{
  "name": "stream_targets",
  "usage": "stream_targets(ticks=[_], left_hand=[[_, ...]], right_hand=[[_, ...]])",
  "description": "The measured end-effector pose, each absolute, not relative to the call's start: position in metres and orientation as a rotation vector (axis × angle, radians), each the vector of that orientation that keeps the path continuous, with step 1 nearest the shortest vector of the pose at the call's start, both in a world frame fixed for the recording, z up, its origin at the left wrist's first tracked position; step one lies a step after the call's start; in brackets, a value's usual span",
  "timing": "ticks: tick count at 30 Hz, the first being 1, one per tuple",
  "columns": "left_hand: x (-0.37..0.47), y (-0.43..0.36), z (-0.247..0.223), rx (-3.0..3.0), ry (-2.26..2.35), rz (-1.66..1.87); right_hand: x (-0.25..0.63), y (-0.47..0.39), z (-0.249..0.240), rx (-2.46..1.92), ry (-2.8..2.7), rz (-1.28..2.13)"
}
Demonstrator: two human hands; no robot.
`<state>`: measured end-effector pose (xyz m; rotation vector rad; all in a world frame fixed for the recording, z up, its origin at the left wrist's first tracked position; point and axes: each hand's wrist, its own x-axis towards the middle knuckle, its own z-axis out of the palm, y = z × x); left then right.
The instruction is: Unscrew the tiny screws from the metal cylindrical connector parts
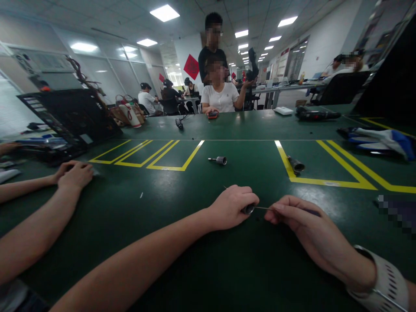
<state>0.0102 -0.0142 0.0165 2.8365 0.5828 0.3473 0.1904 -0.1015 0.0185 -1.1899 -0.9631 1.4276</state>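
Note:
Near the middle of the green table, my left hand (232,207) is closed around a metal hex-shank socket (248,210). The socket's round open end faces right, and a thin shank tip shows behind my knuckles. My right hand (300,219) pinches a thin metal-shafted tool (262,208), whose dark handle lies partly hidden along the palm. The shaft's tip reaches the socket's mouth; how far in it goes I cannot tell. A second hex-shank socket (221,160) lies beyond my left hand. Farther right, another socket (296,165) rests on yellow tape.
Yellow tape outlines (165,168) mark the green table (182,277). A co-worker's hands (76,173) rest at left. A power tool (316,114) and blue-white gloves (380,141) lie at right. A small black tool (179,124) lies at the far side, where people sit and stand.

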Motion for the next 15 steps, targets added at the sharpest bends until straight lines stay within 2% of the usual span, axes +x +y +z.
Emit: stream_targets(ticks=[15], left_hand=[[0.009, -0.0092, 0.0131, 2.632, 0.605, 0.49]], right_hand=[[0.1884, -0.1035, 0.0184, -1.121, -0.919, 1.427]])
